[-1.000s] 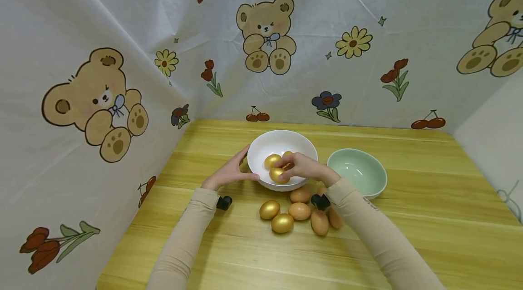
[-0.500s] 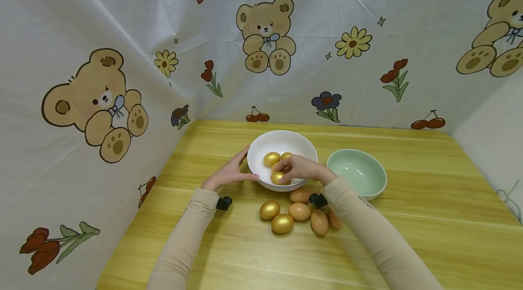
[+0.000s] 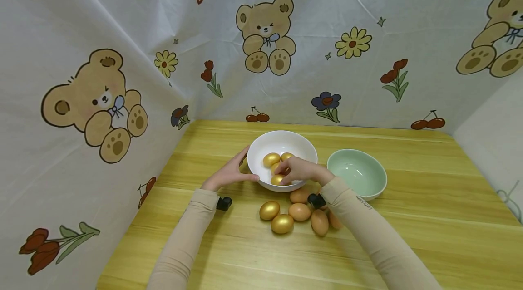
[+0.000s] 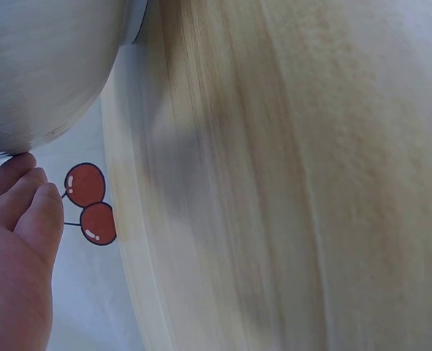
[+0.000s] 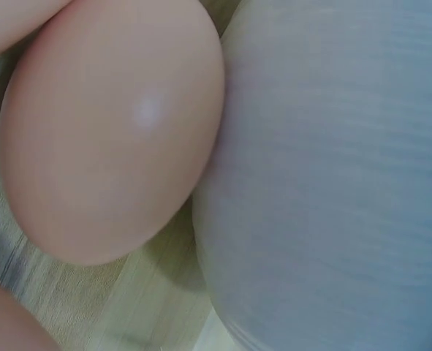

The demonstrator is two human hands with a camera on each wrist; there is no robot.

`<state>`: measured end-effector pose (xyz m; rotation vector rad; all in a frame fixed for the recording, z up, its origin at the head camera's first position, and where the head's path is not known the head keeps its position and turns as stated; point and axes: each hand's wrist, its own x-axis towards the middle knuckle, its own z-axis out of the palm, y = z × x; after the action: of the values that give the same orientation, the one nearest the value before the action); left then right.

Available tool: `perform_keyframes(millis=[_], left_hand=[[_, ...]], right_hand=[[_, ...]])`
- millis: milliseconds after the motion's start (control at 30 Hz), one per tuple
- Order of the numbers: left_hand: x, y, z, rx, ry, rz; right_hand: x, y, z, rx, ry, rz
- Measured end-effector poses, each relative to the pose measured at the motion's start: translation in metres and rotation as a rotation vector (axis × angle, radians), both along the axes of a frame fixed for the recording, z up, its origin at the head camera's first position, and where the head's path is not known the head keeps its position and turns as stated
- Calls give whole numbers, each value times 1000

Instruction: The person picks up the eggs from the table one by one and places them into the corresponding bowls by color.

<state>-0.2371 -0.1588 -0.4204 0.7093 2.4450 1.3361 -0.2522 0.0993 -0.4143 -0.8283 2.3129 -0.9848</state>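
Observation:
A white bowl (image 3: 300,142) holds several golden eggs, among them one at the left (image 3: 271,159). My right hand (image 3: 300,169) reaches over the bowl's near right side, thumb and fingers curled about the nearest golden egg (image 3: 277,180); its fingertips are partly hidden. At the bowl's left, my left hand (image 3: 229,174) lies with its thumb along the near rim and straight fingers against the outer wall. In the left wrist view those fingers (image 4: 36,212) touch the bowl's underside (image 4: 47,73).
Two golden eggs (image 3: 282,224) lie on the wooden table (image 3: 229,253) before the bowl. Several brown eggs (image 3: 299,212) sit beside them, some under my right forearm. One brown egg (image 5: 113,131) nearly touches the bowl. A green bowl (image 3: 355,172) stands right. A bear-print cloth (image 3: 302,99) hangs behind.
My right hand has lowered slightly in the white bowl, the nearest golden egg shifting toward the near wall. Another golden egg has come into view behind it. My left hand stays put.

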Motion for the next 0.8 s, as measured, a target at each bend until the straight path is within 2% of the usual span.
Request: perform_keyframes(millis=[200, 733, 800], left_hand=[[0, -1, 0, 5, 0, 1], [0, -1, -1, 16, 2, 9], [-2, -2, -6, 17, 3, 15]], right_hand=[[0, 1, 0, -19, -31, -19], [0, 6, 1, -152, -99, -33], [-1, 6, 0, -162, -103, -30]])
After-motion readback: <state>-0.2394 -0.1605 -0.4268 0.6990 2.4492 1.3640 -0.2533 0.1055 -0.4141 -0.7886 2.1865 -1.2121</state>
